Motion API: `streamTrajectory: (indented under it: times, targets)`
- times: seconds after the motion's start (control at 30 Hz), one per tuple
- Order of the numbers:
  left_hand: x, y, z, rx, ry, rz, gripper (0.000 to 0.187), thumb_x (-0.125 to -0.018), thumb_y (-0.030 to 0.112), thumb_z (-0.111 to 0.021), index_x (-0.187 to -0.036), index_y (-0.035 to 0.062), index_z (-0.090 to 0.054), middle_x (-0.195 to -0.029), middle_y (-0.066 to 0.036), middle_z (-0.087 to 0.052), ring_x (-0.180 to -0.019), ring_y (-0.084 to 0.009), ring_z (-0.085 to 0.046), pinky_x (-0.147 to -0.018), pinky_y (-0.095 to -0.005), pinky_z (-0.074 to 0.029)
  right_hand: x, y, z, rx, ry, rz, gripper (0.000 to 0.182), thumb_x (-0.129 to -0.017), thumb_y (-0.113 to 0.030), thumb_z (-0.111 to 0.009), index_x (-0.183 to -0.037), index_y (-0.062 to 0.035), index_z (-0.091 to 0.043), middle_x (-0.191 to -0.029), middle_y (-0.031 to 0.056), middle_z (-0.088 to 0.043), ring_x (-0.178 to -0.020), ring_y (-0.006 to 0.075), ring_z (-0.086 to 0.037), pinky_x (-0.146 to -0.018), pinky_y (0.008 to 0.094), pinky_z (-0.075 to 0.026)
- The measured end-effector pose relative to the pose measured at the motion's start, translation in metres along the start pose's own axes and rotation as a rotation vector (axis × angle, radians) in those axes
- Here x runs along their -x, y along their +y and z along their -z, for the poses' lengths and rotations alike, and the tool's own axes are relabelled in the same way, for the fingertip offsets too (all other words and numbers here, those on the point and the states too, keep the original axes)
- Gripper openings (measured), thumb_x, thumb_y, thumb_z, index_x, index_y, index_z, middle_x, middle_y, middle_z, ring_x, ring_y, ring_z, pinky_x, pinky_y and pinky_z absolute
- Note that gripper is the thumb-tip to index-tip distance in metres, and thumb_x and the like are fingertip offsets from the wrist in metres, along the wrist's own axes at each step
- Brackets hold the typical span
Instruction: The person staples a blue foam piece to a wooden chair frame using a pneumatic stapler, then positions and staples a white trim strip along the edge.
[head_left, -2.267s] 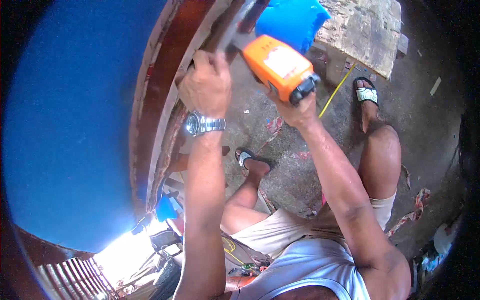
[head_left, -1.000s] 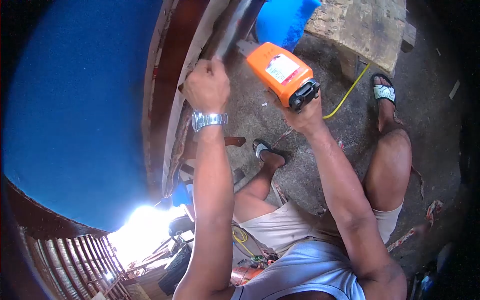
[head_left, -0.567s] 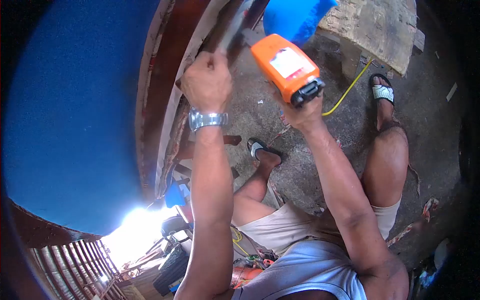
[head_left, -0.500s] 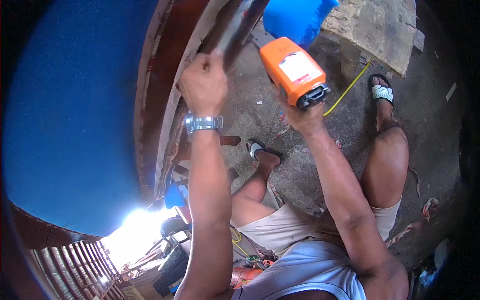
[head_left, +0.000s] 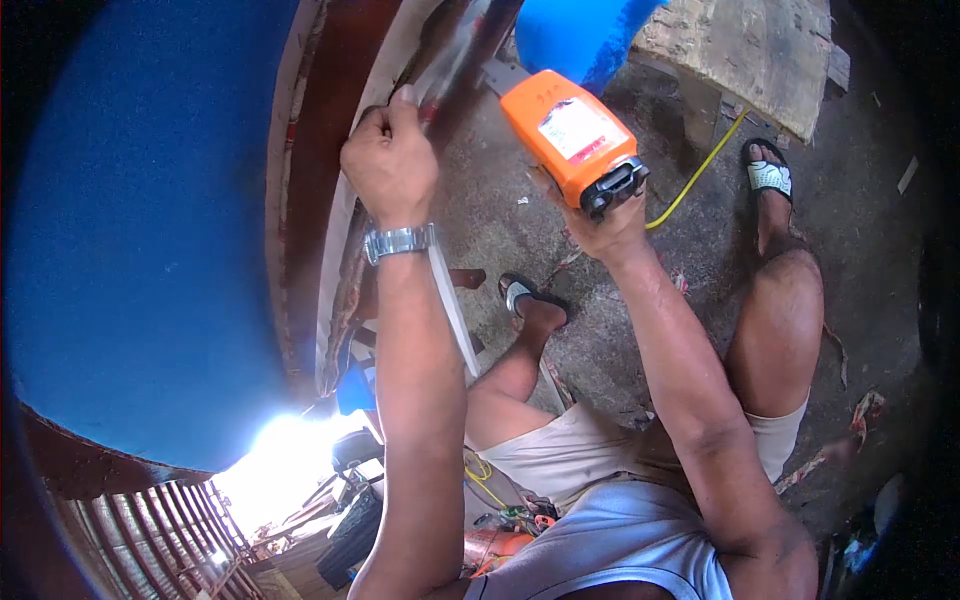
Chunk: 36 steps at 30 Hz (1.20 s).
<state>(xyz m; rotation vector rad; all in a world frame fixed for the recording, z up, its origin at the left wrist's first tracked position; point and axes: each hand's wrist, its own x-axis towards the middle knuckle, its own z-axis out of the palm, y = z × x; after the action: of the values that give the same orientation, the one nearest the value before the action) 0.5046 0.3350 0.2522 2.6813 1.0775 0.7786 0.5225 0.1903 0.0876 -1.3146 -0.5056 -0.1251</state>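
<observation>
My right hand (head_left: pixel 612 222) is wrapped round an orange staple gun (head_left: pixel 570 135) with a white label. Its narrow metal nose points up and left, close to a brown-and-pale frame edge. My left hand (head_left: pixel 395 165), wearing a metal watch, is closed with the thumb on top, at the pale fabric border (head_left: pixel 345 170) of that frame. What its fingers pinch is hidden. A pale narrow strip (head_left: pixel 453 310) hangs down beside my left wrist; its upper end is hidden behind the wrist. Blue covering (head_left: pixel 150 220) fills the frame's large panel on the left.
A worn wooden board (head_left: pixel 745 55) stands at the upper right, beside a blue shape (head_left: pixel 580 40). A yellow hose (head_left: pixel 700 172) runs across the concrete floor (head_left: pixel 600 345) near my right hand. Scraps lie around my sandaled feet. Bright light and clutter show at the lower left.
My left hand has shifted slightly down and left, its thumb now showing more clearly. The pale strip has come into view beside the wrist. The staple gun has moved slightly left.
</observation>
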Motion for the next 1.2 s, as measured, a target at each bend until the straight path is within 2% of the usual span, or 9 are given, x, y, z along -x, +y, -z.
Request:
streamTrajectory:
  times: [0.07,0.17,0.27,0.3,0.5,0.6,0.93,1.2]
  targets:
    - [0.0,0.0,0.004,0.029,-0.036,0.019,0.044,-0.09,0.04,-0.073,-0.078,-0.002,-0.072,-0.058,-0.012,-0.061,-0.055,-0.016,-0.052,-0.057,-0.0357,-0.045,-0.002,-0.002,0.004,0.014,-0.008,0.016,0.026,-0.072,-0.006,-0.077,-0.096,-0.0091,-0.069,-0.088,0.0093,-0.072,-0.078,0.0312,-0.073,-0.068,0.0386,-0.058]
    - [0.012,0.001,0.001,-0.083,0.0,-0.101,0.044,-0.09,0.042,-0.073,-0.079,-0.0009,-0.073,-0.059,-0.014,-0.062,-0.054,-0.0187,-0.055,-0.056,-0.0361,-0.045,-0.003,-0.003,0.004,-0.002,-0.024,0.027,0.026,-0.072,-0.006,-0.077,-0.096,-0.0089,-0.069,-0.088,0.0095,-0.072,-0.078,0.0314,-0.073,-0.068,0.0385,-0.058]
    - [0.012,-0.002,-0.004,-0.178,0.04,-0.127,0.042,-0.09,0.039,-0.074,-0.078,-0.0001,-0.072,-0.06,-0.015,-0.064,-0.054,-0.022,-0.058,-0.055,-0.0372,-0.045,0.0,-0.002,0.001,-0.003,-0.033,0.058,0.026,-0.071,-0.006,-0.077,-0.096,-0.0088,-0.069,-0.088,0.0098,-0.072,-0.077,0.0321,-0.072,-0.068,0.0385,-0.058]
    - [0.014,-0.001,-0.004,-0.184,0.041,-0.133,0.039,-0.089,0.037,-0.075,-0.076,0.0002,-0.071,-0.059,-0.016,-0.064,-0.053,-0.0259,-0.06,-0.054,-0.039,-0.046,0.001,-0.001,0.001,0.01,-0.043,0.065,0.027,-0.071,-0.006,-0.077,-0.096,-0.0088,-0.069,-0.088,0.0099,-0.072,-0.077,0.0324,-0.072,-0.068,0.0385,-0.057]
    - [0.01,-0.024,-0.021,-0.251,0.188,-0.374,0.035,-0.088,0.033,-0.076,-0.072,0.0025,-0.07,-0.056,-0.014,-0.062,-0.05,-0.0249,-0.059,-0.053,-0.0378,-0.046,0.003,0.002,-0.003,0.009,-0.073,0.054,0.029,-0.07,-0.009,-0.079,-0.097,-0.0089,-0.069,-0.088,0.01,-0.072,-0.078,0.033,-0.072,-0.068,0.04,-0.057]
    - [0.012,-0.021,-0.023,-0.253,0.176,-0.33,0.033,-0.087,0.028,-0.071,-0.065,0.0053,-0.063,-0.063,-0.018,-0.065,-0.059,-0.0388,-0.062,-0.056,-0.05,-0.046,0.007,0.003,-0.006,0.023,-0.098,0.056,0.031,-0.069,-0.011,-0.081,-0.098,-0.0091,-0.069,-0.089,0.0106,-0.072,-0.078,0.0335,-0.072,-0.068,0.0407,-0.057]
    - [0.01,-0.025,-0.022,-0.253,0.158,-0.344,0.034,-0.088,0.029,-0.07,-0.065,0.0052,-0.064,-0.065,-0.018,-0.066,-0.059,-0.0397,-0.062,-0.056,-0.0487,-0.045,0.003,-0.011,-0.008,0.009,-0.121,0.072,0.034,-0.071,-0.016,-0.081,-0.102,-0.0073,-0.069,-0.09,0.0122,-0.072,-0.079,0.0353,-0.071,-0.069,0.0414,-0.056]
    - [0.01,-0.024,-0.022,-0.21,0.155,-0.352,0.034,-0.088,0.029,-0.071,-0.065,0.0048,-0.064,-0.063,-0.017,-0.066,-0.056,-0.0371,-0.062,-0.055,-0.0467,-0.046,0.002,-0.012,-0.012,-0.011,-0.117,0.096,0.029,-0.076,-0.019,-0.081,-0.101,-0.0069,-0.07,-0.09,0.0127,-0.073,-0.08,0.0351,-0.072,-0.069,0.0407,-0.056]
